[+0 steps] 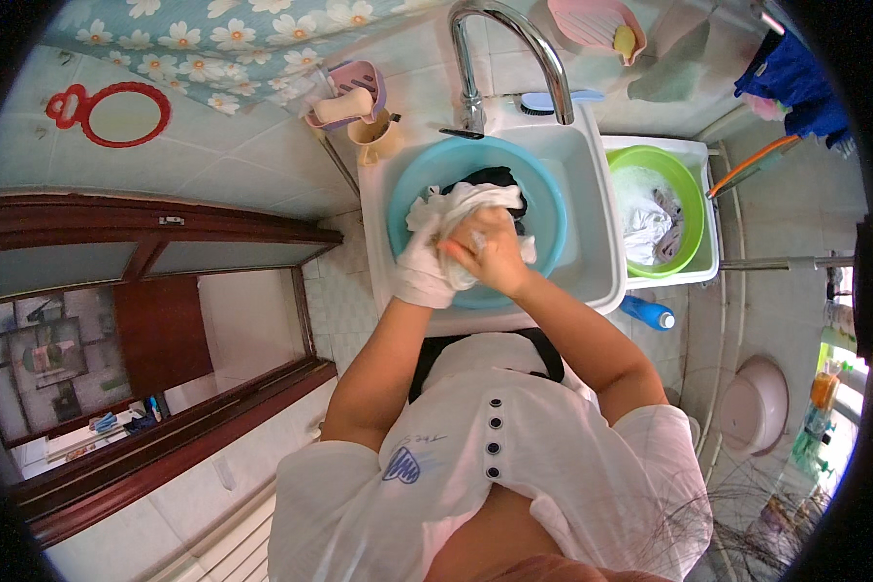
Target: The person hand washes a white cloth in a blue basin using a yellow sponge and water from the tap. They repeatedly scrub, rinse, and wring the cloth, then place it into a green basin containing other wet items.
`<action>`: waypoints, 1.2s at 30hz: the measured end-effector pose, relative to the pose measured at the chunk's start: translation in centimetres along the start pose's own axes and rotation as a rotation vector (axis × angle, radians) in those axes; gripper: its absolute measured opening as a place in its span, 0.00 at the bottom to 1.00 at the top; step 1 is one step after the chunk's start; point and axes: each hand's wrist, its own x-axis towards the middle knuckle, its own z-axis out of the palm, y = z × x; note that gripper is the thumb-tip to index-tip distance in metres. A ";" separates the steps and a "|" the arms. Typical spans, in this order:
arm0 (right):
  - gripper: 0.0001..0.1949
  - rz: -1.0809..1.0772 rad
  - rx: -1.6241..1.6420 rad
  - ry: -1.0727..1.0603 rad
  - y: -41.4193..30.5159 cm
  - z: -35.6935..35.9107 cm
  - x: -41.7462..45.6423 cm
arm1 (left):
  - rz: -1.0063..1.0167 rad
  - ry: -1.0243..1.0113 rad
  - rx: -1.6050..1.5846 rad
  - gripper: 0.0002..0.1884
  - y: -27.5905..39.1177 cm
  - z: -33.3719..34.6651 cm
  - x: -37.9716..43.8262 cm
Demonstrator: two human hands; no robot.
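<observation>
My left hand (428, 265), covered by white cloth, holds part of a wet white garment (480, 195) over a light blue plastic basin (553, 218). My right hand (491, 247) presses against the same garment with its fingers bent; the fingertips are partly hidden. Dark cloth (495, 177) lies in the basin just beyond the garment. The basin stands in a white sink (602, 218), under a curved chrome faucet (513, 14).
To the right, a green basin (687, 251) holds soapy water and clothes. A blue bottle (647, 313) stands below it. Behind the sink lie a blue-handled brush (542, 102) and a beige cup (377, 142). A soap bar (343, 107) rests on a pink dish.
</observation>
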 end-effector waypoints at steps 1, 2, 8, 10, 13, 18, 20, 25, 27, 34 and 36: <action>0.17 -0.004 -0.092 0.127 0.1 0.1 0.9 | -0.066 0.049 -0.613 0.25 -1.2 0.4 0.3; 0.17 0.052 -0.049 0.204 -0.1 -0.3 1.6 | -0.100 0.136 -1.227 0.26 -2.4 0.7 0.5; 0.21 0.411 0.115 0.294 -0.3 1.0 1.1 | 0.011 0.108 -0.224 0.27 -3.4 1.1 0.9; 0.15 0.362 0.157 0.345 -1.9 2.0 0.8 | -0.105 0.077 -1.359 0.25 -2.1 1.8 0.5; 0.21 0.289 0.133 0.190 -2.9 1.5 0.3 | -0.040 0.327 -1.177 0.23 -4.9 3.7 0.7; 0.13 0.460 0.087 0.167 1.5 2.1 0.7 | 0.051 0.060 -0.424 0.21 -2.1 2.3 0.1; 0.16 0.653 0.238 0.182 2.8 1.5 1.6 | 0.093 0.106 0.037 0.24 0.9 3.3 -0.5; 0.18 0.754 0.376 0.335 4.0 1.4 1.7 | 0.168 0.139 0.115 0.18 0.4 3.3 -0.2; 0.12 0.400 0.361 0.374 2.1 3.2 0.4 | 0.165 -0.059 -0.455 0.14 -5.7 0.6 1.8; 0.16 0.580 0.344 0.224 3.0 2.0 0.3 | 0.101 0.198 0.321 0.18 2.9 3.1 0.4; 0.21 0.614 0.311 0.190 3.4 1.2 1.4 | 0.325 0.264 0.615 0.31 2.9 3.2 0.0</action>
